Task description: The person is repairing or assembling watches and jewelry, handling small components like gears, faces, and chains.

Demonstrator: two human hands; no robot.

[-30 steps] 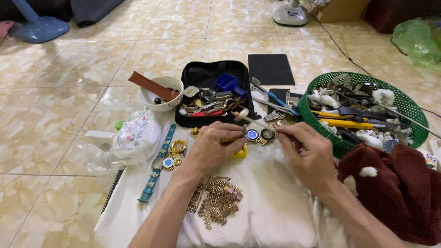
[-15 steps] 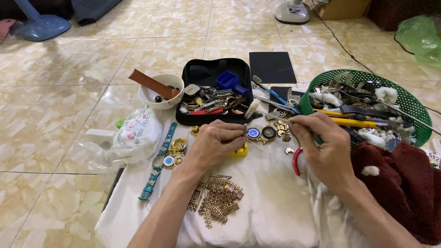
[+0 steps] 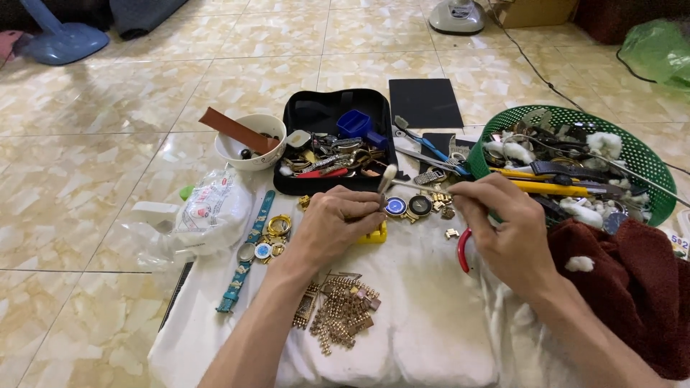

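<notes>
— Yellow holder block (image 3: 374,231) under the left hand (image 3: 327,228), on the white cloth (image 3: 431,316) over the tiled floor; fingers curled shut around it, pinning it down. Held piece itself hidden beneath the fingertips.

— Right hand (image 3: 503,230)?

— Closed in a pinch on a thin white stick (image 3: 410,188), fluffy tip (image 3: 388,174) raised above the left fingers. Red-handled pliers (image 3: 463,250) tucked under the palm; whether gripped or merely lying there, cannot tell.

— Risks?

— Likely slip of the stick off the small work, given the long reach. Two round watch faces (image 3: 406,207) just beside the block, loose gold links (image 3: 343,310) near the left wrist: easily swept off the cloth by a forearm. Small parts prone to bounce away across hard tile.

— Further out?

— Black tool case (image 3: 334,115) behind, white bowl (image 3: 248,144) to its left, green basket (image 3: 568,118) crowded with tools near the right hand. Snagging on a protruding handle possible.
</notes>
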